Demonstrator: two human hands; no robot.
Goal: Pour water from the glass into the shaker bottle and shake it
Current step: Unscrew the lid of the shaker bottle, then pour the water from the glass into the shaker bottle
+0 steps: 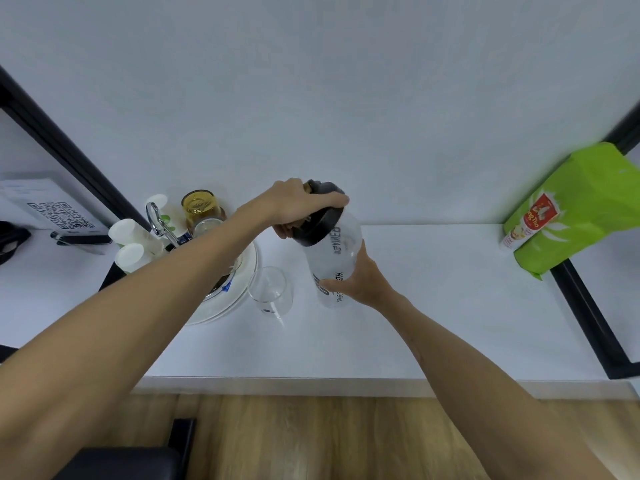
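A translucent shaker bottle [334,261] with black lettering and a black lid [320,220] stands slightly tilted over the white table [433,306] near its middle. My left hand [298,206] is clamped over the lid from above. My right hand [360,278] wraps the lower body of the bottle from the right. A clear drinking glass [270,292] stands upright on the table just left of the bottle, apart from both hands; it looks empty.
White plates [239,289] are stacked left of the glass, with an amber glass [201,209], white cups [133,237] and a metal tool behind them. A green bag [575,209] stands at the far right. Black frame bars border both sides.
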